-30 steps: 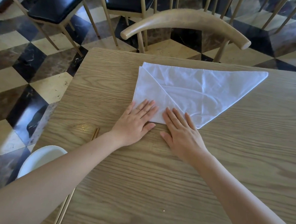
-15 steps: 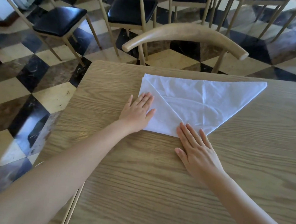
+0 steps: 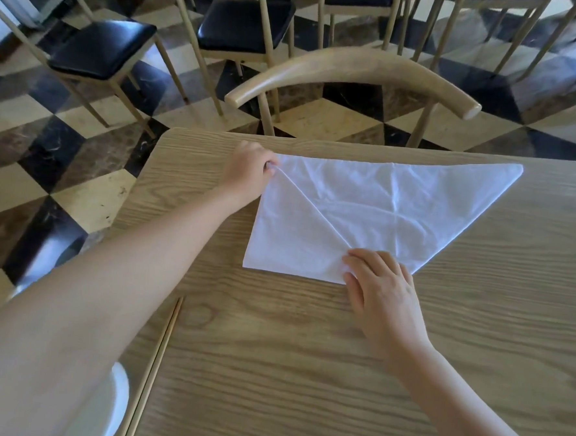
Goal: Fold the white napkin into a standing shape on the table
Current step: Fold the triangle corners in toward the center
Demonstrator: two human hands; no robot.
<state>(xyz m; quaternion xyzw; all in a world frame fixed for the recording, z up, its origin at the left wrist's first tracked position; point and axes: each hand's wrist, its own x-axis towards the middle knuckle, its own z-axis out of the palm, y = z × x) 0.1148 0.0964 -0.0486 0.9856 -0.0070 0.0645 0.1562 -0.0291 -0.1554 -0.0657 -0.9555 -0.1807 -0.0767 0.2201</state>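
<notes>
Your white napkin (image 3: 374, 216) lies flat on the wooden worktop (image 3: 304, 370), toward the far edge at about 12 o'clock from you. Its left flap is folded over, leaving a diagonal crease that runs from the far-left corner down to the near point, and its long right tip reaches toward 2 o'clock. Your left hand (image 3: 249, 173) has its grip closed on the far-left corner, pinching the cloth. Your right hand (image 3: 381, 291) rests on the near point at the crease's lower end, fingers (image 3: 365, 261) curled against the fabric; whether that grip pinches or only presses, you cannot tell. A pair of chopsticks (image 3: 156, 364) lies at 8 o'clock, beside a white dish (image 3: 113, 406).
</notes>
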